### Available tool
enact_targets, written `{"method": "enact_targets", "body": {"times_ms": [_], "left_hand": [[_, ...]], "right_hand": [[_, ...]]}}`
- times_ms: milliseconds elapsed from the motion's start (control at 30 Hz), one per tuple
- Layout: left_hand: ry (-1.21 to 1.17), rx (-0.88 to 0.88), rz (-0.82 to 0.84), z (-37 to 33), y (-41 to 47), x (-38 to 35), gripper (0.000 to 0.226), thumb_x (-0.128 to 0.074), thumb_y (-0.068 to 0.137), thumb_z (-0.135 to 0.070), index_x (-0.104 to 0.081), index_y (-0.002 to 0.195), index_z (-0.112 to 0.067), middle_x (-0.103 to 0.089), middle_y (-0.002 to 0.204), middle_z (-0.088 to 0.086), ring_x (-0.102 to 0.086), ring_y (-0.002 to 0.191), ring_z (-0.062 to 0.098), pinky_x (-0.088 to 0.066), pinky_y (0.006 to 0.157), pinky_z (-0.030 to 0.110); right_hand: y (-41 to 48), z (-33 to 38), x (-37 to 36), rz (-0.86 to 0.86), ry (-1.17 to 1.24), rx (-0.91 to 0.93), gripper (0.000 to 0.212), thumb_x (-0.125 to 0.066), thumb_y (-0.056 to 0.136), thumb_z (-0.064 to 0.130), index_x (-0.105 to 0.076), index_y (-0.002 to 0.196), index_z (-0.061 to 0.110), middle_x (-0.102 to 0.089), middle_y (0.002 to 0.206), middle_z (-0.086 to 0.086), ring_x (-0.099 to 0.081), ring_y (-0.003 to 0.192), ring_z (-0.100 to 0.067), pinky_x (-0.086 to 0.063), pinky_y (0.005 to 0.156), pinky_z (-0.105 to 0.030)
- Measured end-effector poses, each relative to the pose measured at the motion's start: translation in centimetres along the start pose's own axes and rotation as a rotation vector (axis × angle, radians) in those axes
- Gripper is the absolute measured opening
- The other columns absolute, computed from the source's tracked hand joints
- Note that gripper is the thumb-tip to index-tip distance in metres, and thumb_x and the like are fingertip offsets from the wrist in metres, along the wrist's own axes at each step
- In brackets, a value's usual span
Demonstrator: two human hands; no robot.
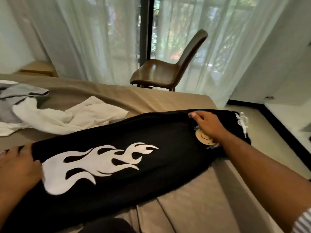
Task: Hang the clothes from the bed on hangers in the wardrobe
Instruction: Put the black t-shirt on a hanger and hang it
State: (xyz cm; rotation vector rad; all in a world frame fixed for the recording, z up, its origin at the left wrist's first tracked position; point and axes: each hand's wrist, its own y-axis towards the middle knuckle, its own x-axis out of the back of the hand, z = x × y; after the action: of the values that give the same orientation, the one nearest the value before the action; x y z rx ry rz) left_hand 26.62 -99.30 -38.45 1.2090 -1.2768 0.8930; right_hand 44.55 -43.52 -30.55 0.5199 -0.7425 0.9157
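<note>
Apart, left hand (pixel 18 163), right hand (pixel 206 126) gripping trousers (pixel 159 175)

A brown moulded chair (pixel 159 68) stands before sheer white curtains (pixel 94 39); a pale wooden nightstand (pixel 38 68) sits far left.

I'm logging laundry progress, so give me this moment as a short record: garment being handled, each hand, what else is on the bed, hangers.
garment handled: black flame-print trousers, laid flat across the bed
right hand: pinches the trousers' far edge, near the white drawstring
left hand: on the leg end; grip too blurred to tell
also on bed: white garment, grey garment, both crumpled
hangers: none in view
beyond bed: brown chair
</note>
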Motion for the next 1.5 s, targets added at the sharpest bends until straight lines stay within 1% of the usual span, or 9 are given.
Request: {"method": "enact_targets", "body": {"times_ms": [100, 267, 400, 667, 867, 1000, 1200, 1300, 1500], "left_hand": [[-0.181, -0.257, -0.052, -16.0, -2.9, 6.2, 0.040, -0.063, 0.088, -0.027, -0.058, 0.126, -0.018, -0.063, 0.117, 0.015, -0.058, 0.107, 0.043, -0.050, 0.089, 0.057], [-0.236, -0.671, 0.391, -37.5, -9.2, 7.8, 0.039, -0.063, 0.086, -0.060, -0.052, 0.114, -0.035, -0.057, 0.117, -0.007, -0.060, 0.111, 0.019, -0.049, 0.092, 0.038], [-0.136, -0.789, 0.337, -43.6, -13.2, 4.7, 0.047, -0.056, 0.093, -0.055, -0.043, 0.129, -0.027, -0.049, 0.121, -0.002, -0.055, 0.109, 0.020, -0.048, 0.089, 0.040], [-0.249, -0.787, 0.325, -43.5, -12.5, 3.9, 0.028, -0.051, 0.099, -0.035, -0.041, 0.126, -0.033, -0.049, 0.115, -0.012, -0.053, 0.098, 0.008, -0.052, 0.086, 0.032], [-0.229, -0.858, 0.446, -43.9, -13.2, 3.3, 0.028, -0.050, 0.100, -0.041, -0.043, 0.127, -0.036, -0.046, 0.115, -0.013, -0.050, 0.096, 0.005, -0.053, 0.087, 0.031], [-0.306, -0.841, 0.431, -43.3, -12.5, 2.9, 0.022, -0.042, 0.099, -0.052, -0.050, 0.114, -0.038, -0.050, 0.105, -0.016, -0.052, 0.093, 0.003, -0.052, 0.085, 0.029], [-0.285, -0.379, 0.104, -37.4, -4.0, 0.3, 0.047, -0.030, 0.100, -0.058, -0.054, 0.134, -0.035, -0.052, 0.140, -0.003, -0.045, 0.133, 0.024, -0.036, 0.105, 0.052], [-0.319, -0.214, 0.217, -31.2, 0.2, -0.4, 0.050, -0.029, 0.104, -0.056, -0.045, 0.147, -0.037, -0.040, 0.157, -0.007, -0.033, 0.147, 0.018, -0.015, 0.119, 0.056], [-0.215, -0.200, 0.050, -24.4, 4.4, -2.1, 0.059, -0.026, 0.097, -0.055, -0.050, 0.143, -0.026, -0.059, 0.136, 0.015, -0.052, 0.128, 0.035, -0.040, 0.104, 0.051]], "right_hand": [[0.1, -2.3, 3.8, -0.213, -0.062, -0.044, 0.019, -0.061, 0.099, 0.021, -0.077, 0.108, 0.020, -0.075, 0.107, 0.000, -0.068, 0.101, -0.015, -0.049, 0.087, -0.025], [2.5, -9.3, 9.4, -0.277, -0.436, -0.415, 0.043, -0.061, 0.094, 0.045, -0.059, 0.135, 0.033, -0.050, 0.146, -0.010, -0.041, 0.137, -0.037, -0.038, 0.109, -0.048], [1.6, -13.2, 11.3, 0.055, 0.057, -0.847, 0.057, -0.052, 0.095, 0.064, -0.052, 0.130, 0.019, -0.055, 0.127, -0.010, -0.053, 0.122, -0.029, -0.039, 0.093, -0.046], [4.2, -17.6, 15.1, -0.139, 0.270, -0.543, 0.036, -0.065, 0.097, 0.040, -0.066, 0.119, 0.011, -0.065, 0.107, -0.011, -0.062, 0.090, -0.027, -0.049, 0.065, -0.031], [4.6, -19.3, 12.7, -0.086, -0.277, -0.603, 0.030, -0.068, 0.091, 0.018, -0.068, 0.117, 0.004, -0.065, 0.106, -0.018, -0.062, 0.099, -0.033, -0.044, 0.077, -0.034], [3.9, -14.4, 9.5, -0.457, -0.331, -0.333, 0.050, -0.059, 0.091, 0.019, -0.051, 0.140, 0.023, -0.042, 0.145, -0.011, -0.037, 0.135, -0.032, -0.037, 0.107, -0.044], [2.3, -2.5, -0.5, 0.286, -0.119, 0.435, 0.046, -0.045, 0.102, 0.053, -0.051, 0.144, 0.036, -0.048, 0.152, 0.005, -0.037, 0.144, -0.015, -0.026, 0.120, -0.043], [3.6, -3.2, -2.9, 0.461, -0.312, 0.403, 0.048, -0.032, 0.105, 0.057, -0.039, 0.150, 0.045, -0.024, 0.166, 0.010, -0.013, 0.155, -0.014, -0.007, 0.123, -0.049], [7.6, -7.2, -1.3, 0.244, -0.557, 0.024, 0.066, -0.019, 0.098, 0.072, -0.016, 0.158, 0.045, -0.011, 0.170, 0.006, -0.005, 0.157, -0.021, -0.003, 0.124, -0.056]]}}
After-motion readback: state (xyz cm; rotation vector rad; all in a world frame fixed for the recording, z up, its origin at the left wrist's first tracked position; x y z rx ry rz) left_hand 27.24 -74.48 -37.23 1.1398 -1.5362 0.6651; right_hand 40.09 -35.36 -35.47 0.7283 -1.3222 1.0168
